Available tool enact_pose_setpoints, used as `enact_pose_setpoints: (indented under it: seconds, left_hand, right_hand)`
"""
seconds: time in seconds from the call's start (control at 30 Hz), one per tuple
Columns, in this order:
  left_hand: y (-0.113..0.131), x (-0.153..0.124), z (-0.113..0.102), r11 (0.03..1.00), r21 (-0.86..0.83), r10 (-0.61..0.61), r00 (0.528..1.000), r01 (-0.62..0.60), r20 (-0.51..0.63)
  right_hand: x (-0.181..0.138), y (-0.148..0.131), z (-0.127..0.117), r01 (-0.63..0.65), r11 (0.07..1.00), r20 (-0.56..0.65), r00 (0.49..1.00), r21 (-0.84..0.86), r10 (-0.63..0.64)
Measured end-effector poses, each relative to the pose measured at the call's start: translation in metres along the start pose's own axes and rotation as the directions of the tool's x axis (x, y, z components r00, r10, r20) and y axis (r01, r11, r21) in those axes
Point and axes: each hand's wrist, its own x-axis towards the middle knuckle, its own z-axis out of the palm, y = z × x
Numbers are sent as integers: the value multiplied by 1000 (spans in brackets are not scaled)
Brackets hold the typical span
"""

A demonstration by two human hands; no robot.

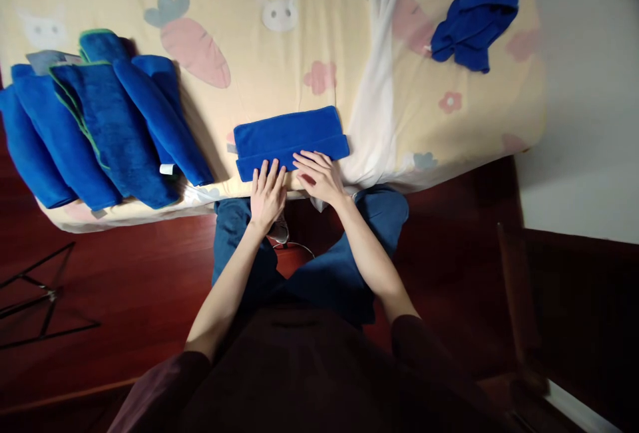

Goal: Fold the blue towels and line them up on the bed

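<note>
A folded blue towel [289, 137] lies on the bed near its front edge. My left hand [267, 195] rests flat at the towel's near edge, fingers stretched out and touching the cloth. Just to its right, my right hand [319, 175] lies with fingers spread on the same near edge. Neither hand grips anything.
The bed [259, 67] has a yellow cover printed with carrots and rabbits. A row of folded blue towels [100, 120] lies overlapping at the left. A crumpled blue towel [476, 14] sits at the far right. A white cloth strip [379, 107] runs down the bed. Dark red floor lies below.
</note>
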Motion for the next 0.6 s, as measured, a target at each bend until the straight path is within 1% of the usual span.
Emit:
enact_pose_setpoints:
  seconds: [0.1,0.23,0.43,0.6]
  left_hand:
    - [-2,13,-5,999,3,-48,999,47,21]
    - [-11,24,-15,996,2,-92,995,92,28]
    - [-31,28,-22,993,13,-115,993,115,9]
    - [-46,28,-30,993,-10,-122,991,122,-48]
  right_hand:
    - [6,6,-1,-47,999,19,999,-14,47]
    - [9,17,-9,-97,995,-6,995,-13,97]
    - [4,38,-24,-243,969,-73,968,-52,239]
    - [-5,55,-39,-292,956,-138,949,-44,283]
